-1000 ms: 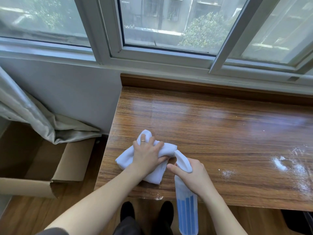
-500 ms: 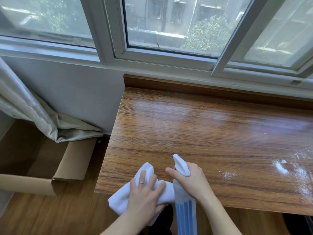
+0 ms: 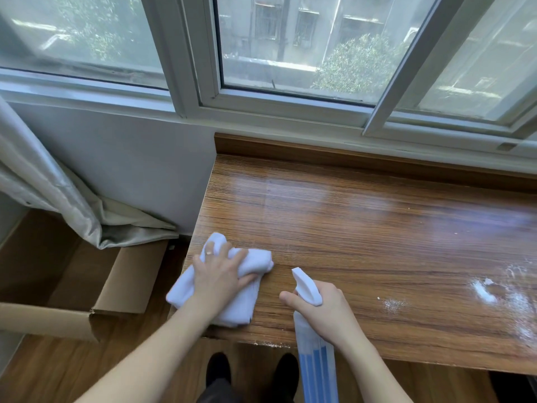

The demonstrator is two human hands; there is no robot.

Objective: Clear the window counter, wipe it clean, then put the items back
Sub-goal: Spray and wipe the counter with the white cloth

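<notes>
The left hand (image 3: pixel 218 274) presses a crumpled white cloth (image 3: pixel 232 286) flat against the desk (image 3: pixel 377 228) near its front left corner; the fingers are spread and lightly curled over the bunched fabric, holding it down. Half a second ago the cloth hung partly off the front edge; it has since moved back onto the surface and away from the right hand. The right hand (image 3: pixel 322 309) grips a spray bottle (image 3: pixel 313 344) by the neck, thumb extended toward the cloth, white nozzle pointing toward the back edge, blue-and-clear body hanging below the front edge. The bottle has shifted toward the right edge, opening a gap between the two hands. The left portion of the desk shows a glossy sheen, consistent with a wiped zone. White powder residue (image 3: pixel 488 295) lies near the right edge, with a smaller patch just to its left, and flecks sit along the front edge. Judgement: the clearing step is complete in the visible area, wiping is in progress, and the residue on the right requires treatment before items return. A cardboard box (image 3: pixel 87 301) stands on the floor beyond the left edge, below a curtain (image 3: pixel 58 199).
</notes>
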